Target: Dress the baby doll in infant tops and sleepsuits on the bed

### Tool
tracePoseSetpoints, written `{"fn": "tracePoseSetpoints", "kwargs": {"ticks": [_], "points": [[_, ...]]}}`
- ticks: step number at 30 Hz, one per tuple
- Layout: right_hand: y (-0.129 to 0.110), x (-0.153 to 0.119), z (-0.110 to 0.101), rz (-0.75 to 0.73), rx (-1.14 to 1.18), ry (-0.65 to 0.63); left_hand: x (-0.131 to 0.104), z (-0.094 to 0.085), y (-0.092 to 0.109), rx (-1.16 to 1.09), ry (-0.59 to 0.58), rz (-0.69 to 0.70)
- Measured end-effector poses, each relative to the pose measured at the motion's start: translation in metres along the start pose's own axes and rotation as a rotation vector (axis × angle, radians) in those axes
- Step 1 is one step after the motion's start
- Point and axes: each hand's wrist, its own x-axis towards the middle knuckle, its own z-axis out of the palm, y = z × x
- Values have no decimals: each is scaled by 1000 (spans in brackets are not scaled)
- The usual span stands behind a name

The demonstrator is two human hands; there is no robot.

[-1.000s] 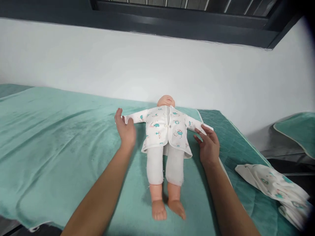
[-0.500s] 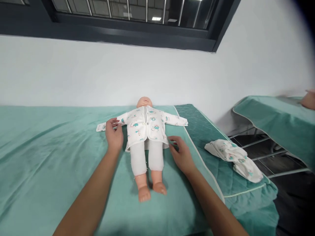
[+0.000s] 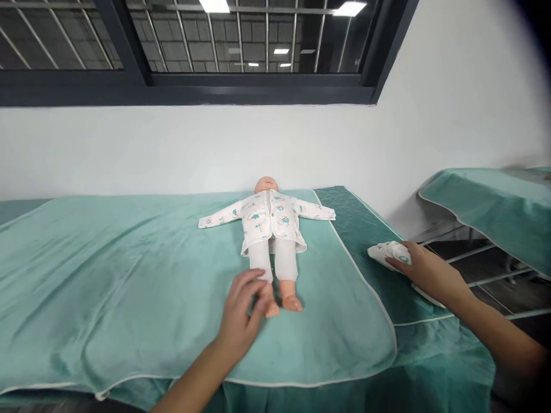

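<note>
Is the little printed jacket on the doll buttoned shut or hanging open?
Shut. The jacket lies closed down the doll's chest, front edges meeting at the middle, both sleeves spread sideways. The buttons are too small to see.

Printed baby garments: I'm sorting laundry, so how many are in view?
2. A printed jacket is on the doll lying on the green blanket; a folded printed garment lies under the right hand. More may be folded inside.

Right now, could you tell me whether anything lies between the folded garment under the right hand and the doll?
Nothing visible does. The right hand rests on the folded garment; only bare green blanket separates it from the doll.
</note>
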Motion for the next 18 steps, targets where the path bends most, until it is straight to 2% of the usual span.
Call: {"fn": "tracePoseSetpoints", "kwargs": {"ticks": [2,4,7,10,12,13,15,18], "points": [[-20,-9,-7,-60,-94,-140,-9,6,7,125,-119,172],[-47,-23,-12,-91,64,-171,-11,12,10,266,-188,256],[-90,-48,-17,-114,397,-259,-6,21,12,426,-261,249],[-123,-66,-13,9,821,-464,1,27,14,482,-315,237],[-133,-67,-3,86,1012,-576,4,28,14,490,-332,238],[-135,-64,4,97,1036,-606,6,27,14,493,-341,236],[-130,-53,21,57,915,-578,8,26,13,497,-353,233],[-113,-38,47,-63,532,-356,14,24,9,506,-354,238]]}}
